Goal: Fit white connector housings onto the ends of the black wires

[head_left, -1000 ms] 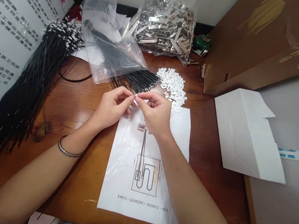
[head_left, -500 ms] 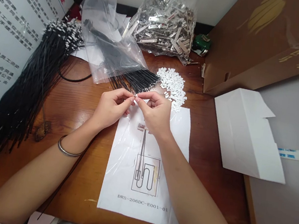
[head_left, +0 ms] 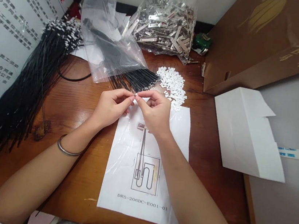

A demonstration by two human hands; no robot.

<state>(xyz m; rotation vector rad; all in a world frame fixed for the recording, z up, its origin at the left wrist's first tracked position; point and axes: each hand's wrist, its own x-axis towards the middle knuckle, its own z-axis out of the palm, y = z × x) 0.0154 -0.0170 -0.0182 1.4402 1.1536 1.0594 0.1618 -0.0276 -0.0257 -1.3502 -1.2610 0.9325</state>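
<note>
My left hand [head_left: 113, 108] is closed in a pinch on the end of a black wire [head_left: 59, 185], whose length trails back under my left forearm to the table's front edge. Tip to tip with it, my right hand [head_left: 156, 112] pinches a tiny white plastic connector [head_left: 136, 94], mostly covered by the fingertips. Just beyond my hands lies a bundle of black wires [head_left: 139, 79] with metal-tipped ends, partly inside a clear plastic bag [head_left: 109, 59]. Beside it spreads a pile of small white connectors [head_left: 172, 85]. Below my hands is a printed drawing sheet [head_left: 121, 159].
At the left lies a large bundle of black wires [head_left: 23, 84] with white ends. A clear bag of metal strips [head_left: 163, 25] stands at the back, near a green object [head_left: 202, 43]. A brown box [head_left: 237, 46] and folded white card [head_left: 248, 136] are on the right.
My hands keep the same pinch, fingertips together, with hardly any movement. The wire's trailing end near the table's front edge has shifted slightly.
</note>
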